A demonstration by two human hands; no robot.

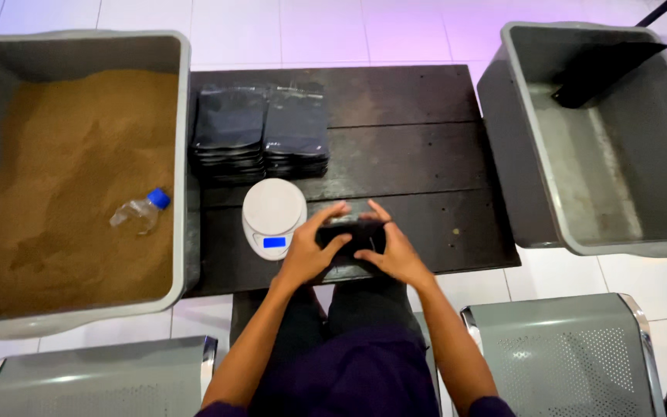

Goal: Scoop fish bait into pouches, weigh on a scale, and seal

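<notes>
Both of my hands grip a small black pouch (pixel 351 234) over the near edge of the dark wooden table (pixel 418 147). My left hand (pixel 309 251) holds its left side and my right hand (pixel 394 249) its right side, fingers curled over the top. Just left of my left hand stands a round white kitchen scale (pixel 273 214) with a lit blue display. Behind the scale lie two stacks of black pouches (pixel 262 130).
A large grey tub (pixel 184 93) of brown powder is at the left, with a cut clear plastic bottle with a blue cap (pixel 140 211) lying in it. At the right is a grey tub (pixel 538 139) holding one black pouch (pixel 604 69). Grey metal seats (pixel 573 355) flank my legs.
</notes>
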